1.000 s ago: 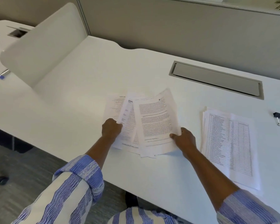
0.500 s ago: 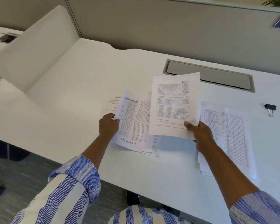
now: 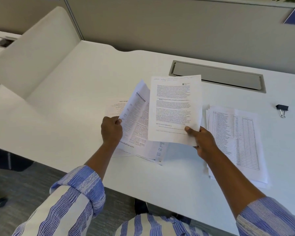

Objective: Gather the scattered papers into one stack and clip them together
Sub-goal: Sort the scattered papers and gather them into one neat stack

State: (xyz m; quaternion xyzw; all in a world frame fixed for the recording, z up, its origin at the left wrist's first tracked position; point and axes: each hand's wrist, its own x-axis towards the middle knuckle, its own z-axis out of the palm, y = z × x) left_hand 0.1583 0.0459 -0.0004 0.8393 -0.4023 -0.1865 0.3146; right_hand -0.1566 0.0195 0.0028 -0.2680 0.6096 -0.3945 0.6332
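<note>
My right hand (image 3: 203, 141) pinches the lower right corner of a printed text sheet (image 3: 174, 109) and holds it raised above the desk. My left hand (image 3: 111, 131) grips the left edge of a second bundle of printed sheets (image 3: 137, 123), lifted and tilted. One sheet (image 3: 117, 106) lies flat on the desk under them, turned upside down. A stack of table-printed papers (image 3: 235, 140) rests on the desk to the right, partly under my right forearm. A black binder clip (image 3: 282, 109) lies at the far right.
The white desk (image 3: 75, 116) has a grey cable-tray lid (image 3: 216, 76) at the back and a grey partition wall behind it. A white divider panel (image 3: 29, 55) stands on the left. The desk's front edge runs close below the papers.
My right hand has lifted the top text sheet off the pile and moved it up and right. My left hand has raised the left edge of the remaining sheets.
</note>
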